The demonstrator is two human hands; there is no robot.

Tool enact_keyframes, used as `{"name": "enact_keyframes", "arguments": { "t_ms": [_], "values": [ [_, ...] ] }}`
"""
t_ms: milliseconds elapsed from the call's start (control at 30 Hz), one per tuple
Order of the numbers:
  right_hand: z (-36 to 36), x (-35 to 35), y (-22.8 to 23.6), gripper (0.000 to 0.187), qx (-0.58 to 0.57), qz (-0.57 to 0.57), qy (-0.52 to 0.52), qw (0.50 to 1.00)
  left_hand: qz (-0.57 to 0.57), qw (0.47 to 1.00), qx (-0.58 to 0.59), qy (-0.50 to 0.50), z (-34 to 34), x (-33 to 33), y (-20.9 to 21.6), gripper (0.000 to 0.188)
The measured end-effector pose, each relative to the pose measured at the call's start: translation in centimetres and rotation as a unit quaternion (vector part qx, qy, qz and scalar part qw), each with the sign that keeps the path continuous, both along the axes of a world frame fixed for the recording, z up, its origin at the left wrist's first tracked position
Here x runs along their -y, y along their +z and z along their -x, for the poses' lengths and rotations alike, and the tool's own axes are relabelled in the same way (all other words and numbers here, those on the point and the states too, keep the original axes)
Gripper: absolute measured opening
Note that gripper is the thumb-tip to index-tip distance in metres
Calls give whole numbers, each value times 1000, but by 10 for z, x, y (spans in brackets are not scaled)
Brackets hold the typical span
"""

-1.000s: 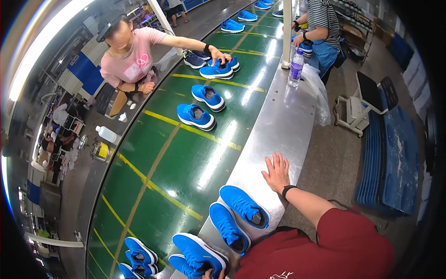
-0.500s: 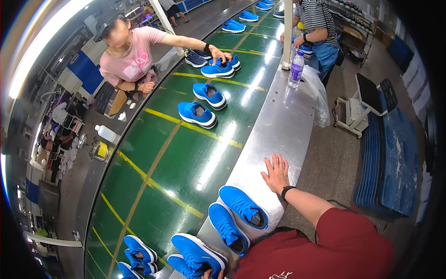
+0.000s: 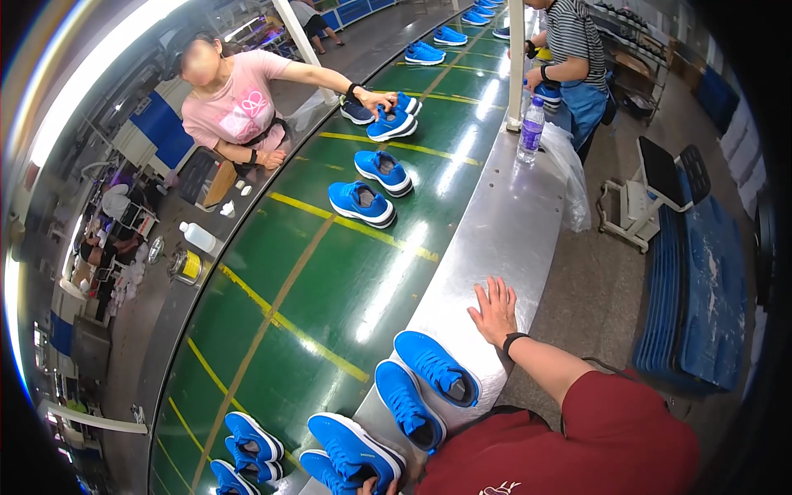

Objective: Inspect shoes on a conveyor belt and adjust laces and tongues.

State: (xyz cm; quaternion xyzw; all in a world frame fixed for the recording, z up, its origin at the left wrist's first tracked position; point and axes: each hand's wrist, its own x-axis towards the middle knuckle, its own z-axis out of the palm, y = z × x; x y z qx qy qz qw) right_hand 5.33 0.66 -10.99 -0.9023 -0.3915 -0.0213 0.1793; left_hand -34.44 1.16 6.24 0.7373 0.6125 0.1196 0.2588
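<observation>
My right hand (image 3: 495,312) rests flat, fingers spread, at the edge of a white pad (image 3: 487,363) on the metal ledge (image 3: 487,239). Just in front of my body, a pair of blue sneakers (image 3: 433,367) with white soles lies side by side on that pad. Low in the picture, my left hand (image 3: 378,487) is mostly cut off by the frame edge. Its visible fingers grip the opening of another blue sneaker (image 3: 351,445). Beside that one sits a further blue sneaker (image 3: 322,472), partly hidden.
A green conveyor belt (image 3: 330,289) with yellow lines carries several blue shoes. Across it, a person in pink holds a blue sneaker (image 3: 391,124). A bottle with a purple label (image 3: 530,130) stands on the ledge. Right of me are a wheeled stand (image 3: 631,206) and stacked blue panels (image 3: 693,289).
The whole view has shifted slightly, so most things appear a little farther right. My hands and the shoes by them show no clear movement of their own.
</observation>
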Motion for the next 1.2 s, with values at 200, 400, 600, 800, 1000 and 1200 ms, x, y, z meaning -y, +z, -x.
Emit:
{"name": "enact_keyframes", "arguments": {
  "t_ms": [200,400,600,800,1000,1200],
  "values": [
    [0,-1,-1,57,-7,10,-6,1000,16,1000,-12,18,-1,1,2,42],
    [3,-6,-2,57,-6,13,-6,1000,-7,1000,-6,13,6,-1,-3,43],
    [-3,5,-12,57,33,2,-49,998,-5,999,-13,-53,-8,-5,20,46],
    [0,-7,-15,58,-8,3,-37,999,78,994,-79,0,-44,-50,57,57],
    [-3,0,3,60,-40,75,-39,996,-6,986,-108,-125,9,-185,-21,59],
    [2,-8,2,61,-37,80,-36,995,-99,960,-203,-163,-11,-333,-44,66]
  ]
}}
